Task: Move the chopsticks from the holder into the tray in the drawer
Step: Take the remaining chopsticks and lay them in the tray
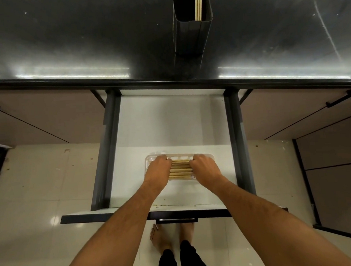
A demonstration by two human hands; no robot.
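A clear plastic tray [180,154] lies in the front part of the open white drawer [170,123]. Several wooden chopsticks [180,169] lie side by side across it. My left hand [157,169] covers their left ends and my right hand [205,167] their right ends. The fingers of both hands curl down over the bundle, and the fingertips are hidden. On the counter behind stands a dark rectangular holder [191,37]. A few chopsticks [198,6] still lean in its right side.
The black glossy counter [62,37] runs across the top, with the holder near its front edge. The drawer has dark side rails and a dark front panel [105,217] with a handle [177,220]. Closed cabinet fronts flank it. My bare feet stand on the tiled floor below.
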